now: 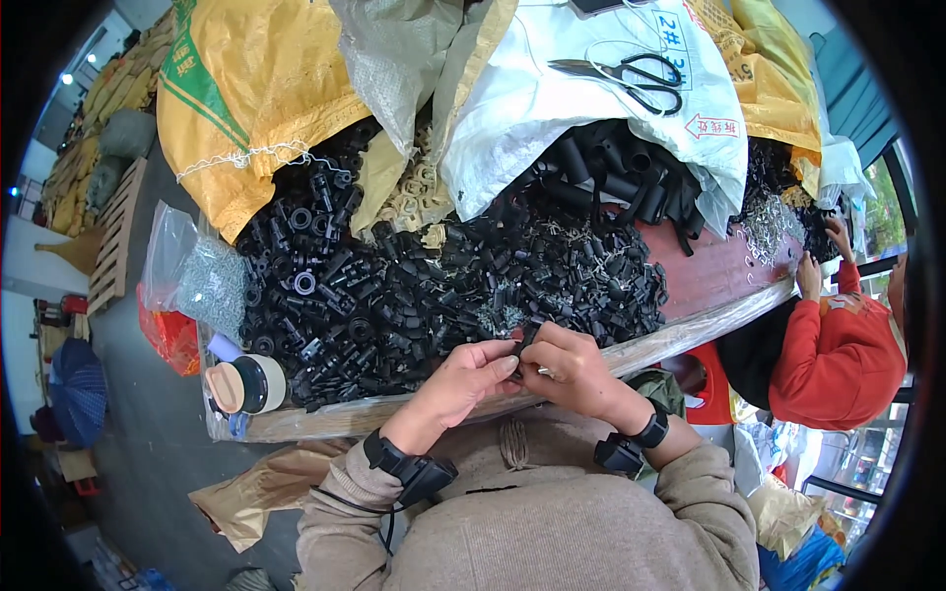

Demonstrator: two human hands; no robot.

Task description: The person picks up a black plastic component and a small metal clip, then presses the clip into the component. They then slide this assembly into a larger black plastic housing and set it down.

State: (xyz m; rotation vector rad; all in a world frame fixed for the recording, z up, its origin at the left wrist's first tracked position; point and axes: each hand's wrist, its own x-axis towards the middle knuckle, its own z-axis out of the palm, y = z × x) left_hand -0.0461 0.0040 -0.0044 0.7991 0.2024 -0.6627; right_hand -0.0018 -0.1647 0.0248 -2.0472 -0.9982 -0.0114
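Note:
My left hand (463, 379) and my right hand (576, 374) meet above the near edge of the table, fingers closed in a pinch. Between their fingertips is a small black plastic part (527, 336), mostly covered by the fingers. A tiny pale bit shows at my right fingers; I cannot tell what it is. Just beyond the hands spreads a heap of black plastic parts (394, 295), some ring-shaped or tubular. Small metal pieces (503, 313) lie mixed into it.
Yellow (266, 69) and white (512, 89) woven sacks spill parts at the back; scissors (631, 77) lie on the white one. At left stand a lidded jar (258, 384) and a clear bag of metal pieces (212, 286). A co-worker in red (838, 355) handles parts at right.

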